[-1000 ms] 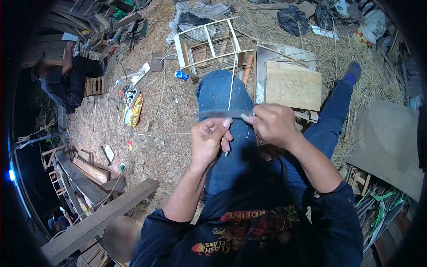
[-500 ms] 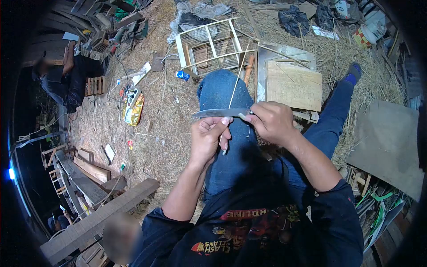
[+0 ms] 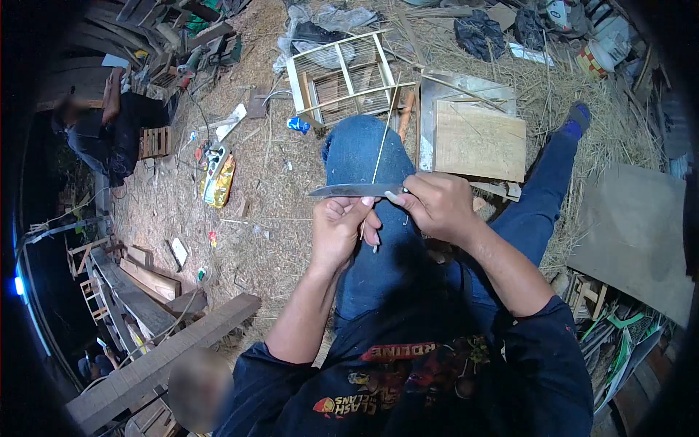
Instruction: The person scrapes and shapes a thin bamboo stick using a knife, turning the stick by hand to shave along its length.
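My right hand [image 3: 440,205] is closed round the handle of a knife [image 3: 342,191], whose blade points left above my bent knee. A thin wooden stick [image 3: 381,149] runs up from my left hand [image 3: 341,231] and crosses the blade. The left thumb and fingers pinch this stick just below the blade, and its lower end shows beneath the fingers. The blade lies across the stick close to the left thumb. Most of the knife's handle is hidden in the right hand.
A slatted wooden cage [image 3: 338,73] stands beyond my knee, beside a flat wooden board [image 3: 480,138]. A blue can [image 3: 298,124] and a yellow packet [image 3: 220,186] lie on the straw-strewn floor. A timber beam [image 3: 167,357] juts in at lower left. Another person [image 3: 120,135] sits at far left.
The knife and my right hand have moved slightly down and left, towards my body. The left hand still pinches the stick in nearly the same place.
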Demonstrator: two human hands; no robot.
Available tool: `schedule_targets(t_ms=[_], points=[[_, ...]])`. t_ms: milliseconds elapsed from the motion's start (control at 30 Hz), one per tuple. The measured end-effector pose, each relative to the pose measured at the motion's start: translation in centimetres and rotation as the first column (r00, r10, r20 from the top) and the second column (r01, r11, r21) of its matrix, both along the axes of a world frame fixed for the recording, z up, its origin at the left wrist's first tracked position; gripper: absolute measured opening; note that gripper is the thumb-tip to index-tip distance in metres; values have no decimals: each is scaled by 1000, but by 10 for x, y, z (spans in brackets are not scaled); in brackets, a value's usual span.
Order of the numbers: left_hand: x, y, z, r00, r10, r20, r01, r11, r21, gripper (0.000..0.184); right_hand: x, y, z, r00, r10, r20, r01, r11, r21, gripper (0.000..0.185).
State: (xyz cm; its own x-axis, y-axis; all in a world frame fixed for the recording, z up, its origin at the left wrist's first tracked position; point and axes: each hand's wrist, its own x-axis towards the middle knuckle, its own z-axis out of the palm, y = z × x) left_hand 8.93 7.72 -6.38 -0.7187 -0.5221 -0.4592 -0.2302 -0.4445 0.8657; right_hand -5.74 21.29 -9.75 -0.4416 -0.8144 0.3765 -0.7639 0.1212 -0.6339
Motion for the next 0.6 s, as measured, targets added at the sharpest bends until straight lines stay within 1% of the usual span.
schedule_targets(t_ms=[67,200,300,367,600], points=[[0,-1,0,1000,-6,0,6,1000,3,17,-1,0,-2,1000,-5,-24,5,1000,8,26],[0,-3,0,999,-13,33,14,1000,-11,18,-5,0,-1,1000,-16,-15,16,1000,10,26],[-1,-2,2,999,-14,39,14,1000,-9,18,-6,1,-4,1000,-2,1,2,999,42,21],[-1,-1,3,999,-11,42,12,1000,-10,19,-10,0,-6,999,-39,-18,39,999,7,26],[0,-1,2,999,3,44,-2,1000,-19,19,-17,-1,-9,997,-38,-70,37,999,-18,30]])
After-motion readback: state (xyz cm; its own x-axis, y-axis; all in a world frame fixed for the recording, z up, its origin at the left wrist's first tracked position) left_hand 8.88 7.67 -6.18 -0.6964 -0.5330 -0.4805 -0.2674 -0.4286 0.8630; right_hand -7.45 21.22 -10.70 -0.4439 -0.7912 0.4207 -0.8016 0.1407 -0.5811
